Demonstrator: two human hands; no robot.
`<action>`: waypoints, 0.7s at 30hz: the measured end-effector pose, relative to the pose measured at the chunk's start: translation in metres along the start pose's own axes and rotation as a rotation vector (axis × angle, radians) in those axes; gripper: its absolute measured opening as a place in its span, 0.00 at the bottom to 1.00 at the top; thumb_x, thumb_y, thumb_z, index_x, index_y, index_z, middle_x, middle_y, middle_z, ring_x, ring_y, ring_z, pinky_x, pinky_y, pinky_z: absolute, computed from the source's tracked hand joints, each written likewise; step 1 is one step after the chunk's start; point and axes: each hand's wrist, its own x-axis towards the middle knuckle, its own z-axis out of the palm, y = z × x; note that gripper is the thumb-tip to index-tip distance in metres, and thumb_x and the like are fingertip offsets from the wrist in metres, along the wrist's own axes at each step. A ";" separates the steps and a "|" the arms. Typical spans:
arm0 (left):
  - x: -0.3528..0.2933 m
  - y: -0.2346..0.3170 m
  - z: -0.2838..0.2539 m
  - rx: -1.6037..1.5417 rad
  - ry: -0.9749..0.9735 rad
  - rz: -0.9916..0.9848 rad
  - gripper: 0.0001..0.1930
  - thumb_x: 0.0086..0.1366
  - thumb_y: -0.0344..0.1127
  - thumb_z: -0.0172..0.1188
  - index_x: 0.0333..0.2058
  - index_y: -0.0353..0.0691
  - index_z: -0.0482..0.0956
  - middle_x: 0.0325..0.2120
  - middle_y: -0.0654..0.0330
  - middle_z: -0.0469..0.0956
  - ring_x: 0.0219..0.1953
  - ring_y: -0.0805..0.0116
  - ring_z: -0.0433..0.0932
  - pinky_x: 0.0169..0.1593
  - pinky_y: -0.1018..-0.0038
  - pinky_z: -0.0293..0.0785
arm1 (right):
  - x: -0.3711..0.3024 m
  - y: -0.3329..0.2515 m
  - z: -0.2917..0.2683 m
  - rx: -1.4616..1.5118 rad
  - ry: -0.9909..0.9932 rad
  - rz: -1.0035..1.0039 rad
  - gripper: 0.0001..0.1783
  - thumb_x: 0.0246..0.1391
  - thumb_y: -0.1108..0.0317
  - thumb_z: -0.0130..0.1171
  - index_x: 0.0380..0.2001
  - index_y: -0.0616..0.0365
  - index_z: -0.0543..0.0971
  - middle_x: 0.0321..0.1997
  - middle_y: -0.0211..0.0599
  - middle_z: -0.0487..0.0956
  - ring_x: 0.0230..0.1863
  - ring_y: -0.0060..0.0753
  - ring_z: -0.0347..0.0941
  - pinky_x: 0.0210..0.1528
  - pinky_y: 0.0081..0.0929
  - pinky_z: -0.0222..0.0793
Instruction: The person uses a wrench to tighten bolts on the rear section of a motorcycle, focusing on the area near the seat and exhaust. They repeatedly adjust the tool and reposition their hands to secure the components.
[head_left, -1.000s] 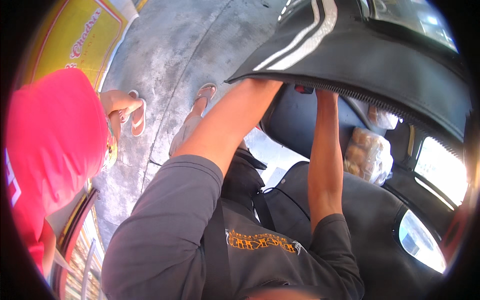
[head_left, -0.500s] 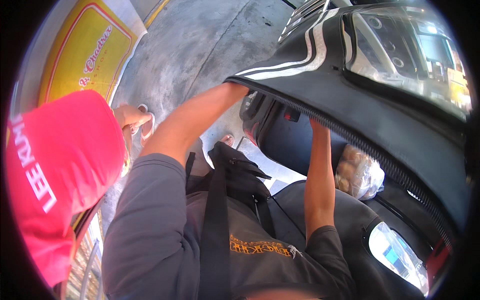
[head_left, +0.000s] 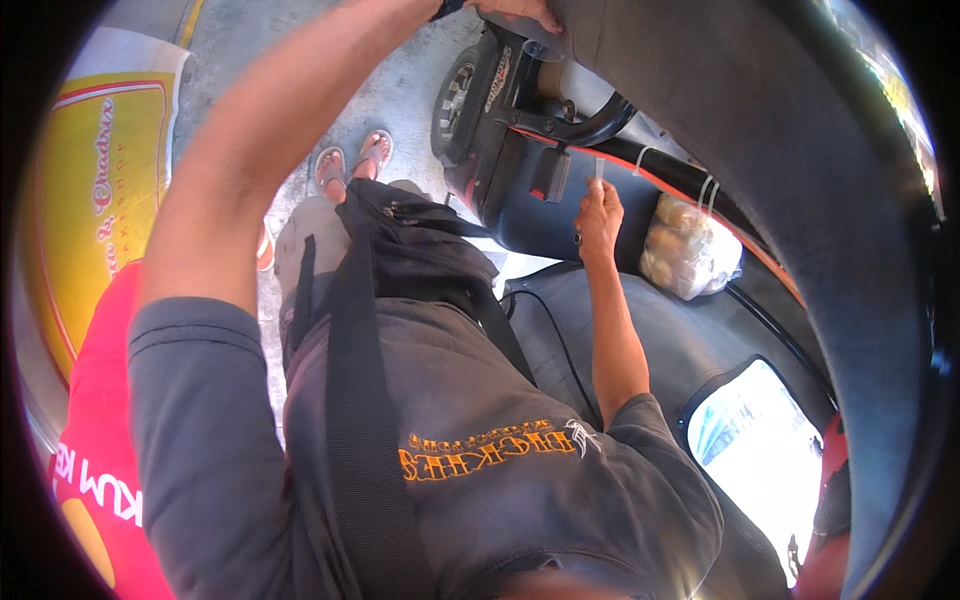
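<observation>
My left hand (head_left: 525, 10), partly cut off by the upper edge, grips the edge of a raised black cover (head_left: 660, 60). Below it, my right hand (head_left: 598, 225) is closed, with a pale flat strip (head_left: 600, 168) standing out from its fingertips. That strip reaches up toward an orange-red trim line (head_left: 650, 172) along a black bar. Thin white loops (head_left: 708, 195) hang from the bar beside it. Right of my right hand is a clear plastic bag (head_left: 688, 248) of round brown items, apparently buns or potatoes.
A dark panel with a red reflector (head_left: 548, 175) and a wheel (head_left: 456, 105) lie ahead. A grey padded surface with a clear window (head_left: 755, 440) is at my right. A person in a red shirt (head_left: 100, 430) stands at my left, near a yellow banner (head_left: 95, 200).
The black cover has been lifted higher, with my left arm up and forward. My right hand, hidden under the cover before, now shows with the pale strip. The person in red has shifted lower left.
</observation>
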 end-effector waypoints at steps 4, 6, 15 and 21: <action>0.009 0.041 -0.010 -0.290 0.180 -0.045 0.33 0.58 0.52 0.68 0.59 0.42 0.76 0.55 0.53 0.79 0.55 0.59 0.78 0.62 0.66 0.70 | 0.021 0.007 -0.040 0.037 -0.111 0.030 0.16 0.69 0.55 0.54 0.40 0.58 0.77 0.20 0.20 0.63 0.16 0.14 0.56 0.17 0.18 0.55; 0.002 0.031 -0.009 -0.207 0.220 0.086 0.34 0.56 0.54 0.69 0.59 0.45 0.76 0.58 0.52 0.77 0.60 0.57 0.72 0.66 0.66 0.64 | 0.036 -0.009 -0.041 0.088 -0.108 0.071 0.15 0.70 0.55 0.53 0.40 0.56 0.77 0.19 0.20 0.62 0.17 0.14 0.56 0.18 0.19 0.53; -0.051 -0.010 0.034 -0.106 -0.178 -0.129 0.30 0.58 0.52 0.65 0.55 0.41 0.78 0.53 0.47 0.78 0.57 0.50 0.74 0.62 0.62 0.67 | 0.012 -0.028 -0.031 -0.588 0.006 -0.181 0.14 0.67 0.59 0.55 0.39 0.60 0.78 0.21 0.26 0.68 0.20 0.24 0.65 0.22 0.30 0.62; -0.117 -0.087 0.084 -0.138 -0.357 -0.325 0.27 0.59 0.49 0.62 0.52 0.37 0.79 0.48 0.43 0.80 0.53 0.46 0.77 0.58 0.58 0.71 | 0.000 -0.028 0.046 -0.436 0.008 0.057 0.13 0.66 0.61 0.54 0.39 0.61 0.77 0.21 0.29 0.69 0.20 0.26 0.66 0.21 0.30 0.63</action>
